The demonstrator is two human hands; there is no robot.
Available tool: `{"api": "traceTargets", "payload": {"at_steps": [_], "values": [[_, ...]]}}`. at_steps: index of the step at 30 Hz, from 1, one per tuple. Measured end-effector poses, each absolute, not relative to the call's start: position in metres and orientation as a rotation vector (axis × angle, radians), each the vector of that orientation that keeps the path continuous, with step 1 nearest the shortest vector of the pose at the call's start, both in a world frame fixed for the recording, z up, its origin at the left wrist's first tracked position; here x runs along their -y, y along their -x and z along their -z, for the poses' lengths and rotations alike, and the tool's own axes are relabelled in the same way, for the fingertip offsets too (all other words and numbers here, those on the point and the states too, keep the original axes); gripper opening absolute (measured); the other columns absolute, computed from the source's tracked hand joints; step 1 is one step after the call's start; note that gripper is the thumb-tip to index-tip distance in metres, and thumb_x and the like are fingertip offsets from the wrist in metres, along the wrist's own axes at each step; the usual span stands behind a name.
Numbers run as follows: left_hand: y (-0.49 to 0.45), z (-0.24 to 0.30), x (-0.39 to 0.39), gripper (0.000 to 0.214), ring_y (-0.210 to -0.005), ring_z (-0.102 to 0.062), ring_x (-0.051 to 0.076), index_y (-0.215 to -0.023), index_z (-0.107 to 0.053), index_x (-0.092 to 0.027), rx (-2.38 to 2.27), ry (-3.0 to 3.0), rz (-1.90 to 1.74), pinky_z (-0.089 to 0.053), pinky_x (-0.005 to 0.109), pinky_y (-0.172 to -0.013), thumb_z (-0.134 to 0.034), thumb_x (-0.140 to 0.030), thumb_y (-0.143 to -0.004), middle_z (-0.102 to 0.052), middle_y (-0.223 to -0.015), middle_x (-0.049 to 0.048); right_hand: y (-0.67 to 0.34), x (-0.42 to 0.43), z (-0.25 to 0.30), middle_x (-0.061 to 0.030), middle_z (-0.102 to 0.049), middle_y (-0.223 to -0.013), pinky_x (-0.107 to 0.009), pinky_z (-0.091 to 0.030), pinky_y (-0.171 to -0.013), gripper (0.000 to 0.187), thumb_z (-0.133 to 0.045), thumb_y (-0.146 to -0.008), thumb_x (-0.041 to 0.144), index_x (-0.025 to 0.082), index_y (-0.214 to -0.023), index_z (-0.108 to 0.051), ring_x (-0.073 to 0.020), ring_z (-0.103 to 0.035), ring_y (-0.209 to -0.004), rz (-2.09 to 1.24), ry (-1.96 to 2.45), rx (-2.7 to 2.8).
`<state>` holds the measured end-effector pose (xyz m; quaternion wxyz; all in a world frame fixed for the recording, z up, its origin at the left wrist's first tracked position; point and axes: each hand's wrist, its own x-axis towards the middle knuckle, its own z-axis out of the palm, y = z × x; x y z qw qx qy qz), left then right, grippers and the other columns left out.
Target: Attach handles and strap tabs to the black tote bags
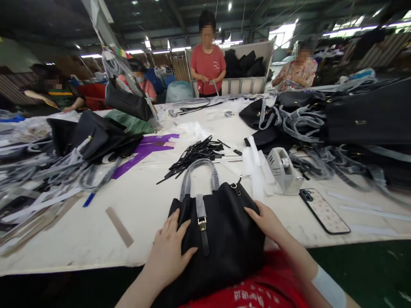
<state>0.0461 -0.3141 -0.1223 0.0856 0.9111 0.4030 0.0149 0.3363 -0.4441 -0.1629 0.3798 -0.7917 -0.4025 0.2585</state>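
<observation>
Right, black handbag (229, 241) sits at the near edge of the table (80, 244), centre, its lower part close against the worker's red clothing (276, 278). Both hands are on it. Left hand (168, 246) lies on the front panel, left of the buckled strap (201, 207), fingers spread, palm down, not clenched. Right hand (268, 220) rests over the upper right side; can't tell from here whether it's pinching the panel or only bracing. Handle (185, 184) stands up in a loop at the far side, wrapped in clear film; the strap's upper part is covered too, its buckle (202, 224) bare. Small gold hardware (236, 188) shows by the top right. My read: the step in hand is steadying or shaping the bag, maybe a check of the front; no tool in either hand. Next move calls for even support on both sides, keeping fingers off the buckle and the handle film unsnagged. Black strips (195, 156) lie just beyond the handle; white tape dispenser (282, 171) and phone (326, 213) are off to the right, neither touched. Co-worker in a red shirt (208, 62) stands at the far side, well apart.
</observation>
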Motion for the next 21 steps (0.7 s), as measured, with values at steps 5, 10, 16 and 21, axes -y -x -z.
{"api": "traceTargets", "payload": {"at_steps": [5,10,16,21], "values": [[-0.041,0.129,0.326,0.032,-0.136,-0.033,0.033,-0.11,-0.066,-0.027,-1.193,-2.674,-0.336,-0.033,0.052,-0.107,-0.061,-0.036,-0.08,-0.029,-0.152,0.0088,-0.337,0.446,0.165,-0.0105,-0.07,-0.101,-0.038,-0.048,-0.085,0.037,-0.047,-0.086,0.049,0.019,-0.1,-0.062,-0.0288,-0.064,-0.096,-0.658,2.067,1.034],[-0.038,0.114,0.271,0.028,-0.126,-0.048,0.019,-0.11,-0.064,-0.024,-1.164,-2.414,-0.599,-0.04,0.034,-0.107,-0.046,-0.035,-0.092,-0.049,-0.138,0.0054,-0.339,0.444,0.172,-0.0108,-0.07,-0.106,-0.039,-0.047,-0.087,0.044,-0.048,-0.082,0.057,0.021,-0.103,-0.062,-0.0305,-0.063,-0.1,-0.618,2.087,1.023],[-0.055,0.109,0.143,0.027,-0.118,-0.054,0.022,-0.115,-0.06,-0.012,-1.631,-2.24,-0.341,-0.039,0.035,-0.106,-0.05,-0.02,-0.091,-0.059,-0.123,0.0136,-0.344,0.449,0.202,-0.0108,-0.073,-0.095,-0.045,-0.05,-0.079,0.056,-0.043,-0.076,0.07,0.024,-0.103,-0.061,-0.0358,-0.066,-0.091,-0.561,2.222,0.861],[-0.076,0.122,0.106,0.036,-0.105,-0.058,0.022,-0.12,-0.055,-0.014,-1.722,-2.094,-0.248,-0.05,0.043,-0.088,-0.058,-0.034,-0.089,-0.056,-0.121,0.011,-0.344,0.454,0.211,-0.0099,-0.073,-0.09,-0.048,-0.053,-0.071,0.052,-0.045,-0.071,0.073,0.03,-0.095,-0.061,-0.0387,-0.067,-0.089,-0.568,2.213,0.782]]}}
